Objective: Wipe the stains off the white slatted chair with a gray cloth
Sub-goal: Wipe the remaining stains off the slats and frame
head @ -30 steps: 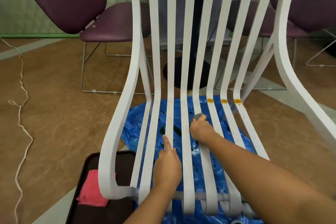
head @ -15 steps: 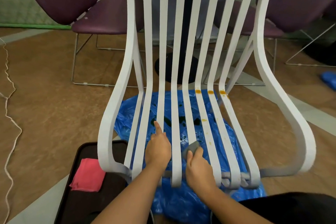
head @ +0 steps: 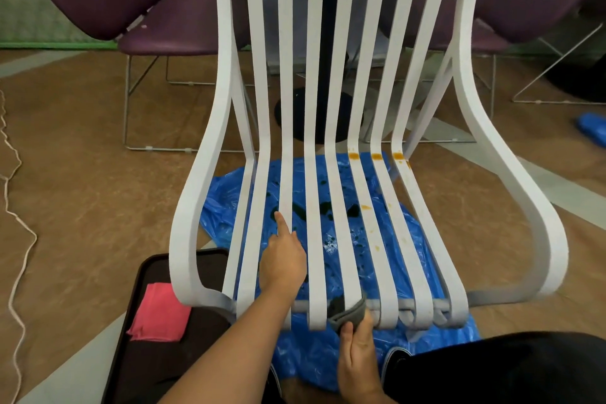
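The white slatted chair [head: 182,239] stands right in front of me on the brown floor, seat toward me and back toward a dark-edged table. A crumpled blue plastic sheet [head: 328,357] is spread under it, spotted with dark green. A dark tray [head: 131,357] with a folded pink cloth [head: 160,311] lies on the floor to my left.

My left hand [head: 283,262] rests on the seat slats left of the middle, index finger straight along one slat. The other fingers are hidden, so I cannot tell whether they hook round it. My right hand [head: 359,354] is at the front edge of the seat. Its thumb and fingers pinch the gray cloth [head: 349,313], which is bunched round the curled front end of a middle slat.

Three orange stains [head: 375,156] sit in a row at the bend where seat meets back, on the three right-hand slats. Smaller orange specks dot those slats lower down.

I judge I am at the bottom of a wipe on the middle slat, with the orange marks not yet dealt with. The next move calls for carrying the cloth up to the bend, pressing it flat on each stained slat in turn and rubbing firmly, while my left hand braces the chair.
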Demonstrator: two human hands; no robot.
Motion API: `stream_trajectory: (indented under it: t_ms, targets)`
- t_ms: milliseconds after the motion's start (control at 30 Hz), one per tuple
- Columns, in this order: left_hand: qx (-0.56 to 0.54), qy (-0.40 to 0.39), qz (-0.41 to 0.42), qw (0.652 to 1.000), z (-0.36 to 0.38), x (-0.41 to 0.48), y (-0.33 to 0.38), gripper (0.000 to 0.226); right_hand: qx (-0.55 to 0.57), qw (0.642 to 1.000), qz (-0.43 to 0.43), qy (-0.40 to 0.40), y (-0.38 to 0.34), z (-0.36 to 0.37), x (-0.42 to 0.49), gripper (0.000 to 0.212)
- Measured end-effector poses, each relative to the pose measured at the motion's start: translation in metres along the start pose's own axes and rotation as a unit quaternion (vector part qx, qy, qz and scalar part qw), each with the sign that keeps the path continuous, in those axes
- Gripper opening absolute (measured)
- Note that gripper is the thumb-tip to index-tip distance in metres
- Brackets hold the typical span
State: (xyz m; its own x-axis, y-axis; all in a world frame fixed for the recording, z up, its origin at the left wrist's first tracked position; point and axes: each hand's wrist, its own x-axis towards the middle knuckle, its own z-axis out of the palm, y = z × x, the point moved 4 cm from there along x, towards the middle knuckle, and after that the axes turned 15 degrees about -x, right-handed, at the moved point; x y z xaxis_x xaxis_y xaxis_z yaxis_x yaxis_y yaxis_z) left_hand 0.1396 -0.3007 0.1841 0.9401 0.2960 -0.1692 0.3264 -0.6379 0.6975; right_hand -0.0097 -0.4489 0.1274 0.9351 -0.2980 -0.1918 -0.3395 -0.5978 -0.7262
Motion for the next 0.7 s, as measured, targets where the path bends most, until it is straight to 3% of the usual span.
stream_trajectory:
  t_ms: [100, 200, 433, 567, 700]
  targets:
    - [0.003, 0.003, 0.002, 1.0, 0.0, -0.001, 0.0, 0.06, -0.009, 1.0, 0.027, 0.011, -0.006, -0.001, 0.003, 0.043]
    - [0.016, 0.008, 0.002, 1.0, 0.0, -0.001, 0.0, 0.06, -0.05, 0.997, 0.058, 0.033, -0.027, -0.01, 0.009, 0.011]
    - [0.029, 0.012, 0.003, 1.0, 0.001, 0.0, 0.0, 0.06, -0.168, 0.981, 0.099, -0.021, -0.074, -0.035, 0.043, 0.033]
    - [0.027, 0.011, 0.0, 1.0, 0.002, 0.001, 0.001, 0.06, -0.179, 0.969, 0.138, -0.096, -0.092, -0.038, 0.094, 0.03]
    - [0.033, 0.011, -0.001, 0.999, 0.002, 0.0, 0.001, 0.061, -0.179, 0.967, 0.149, -0.108, -0.106, -0.026, 0.143, 0.04]
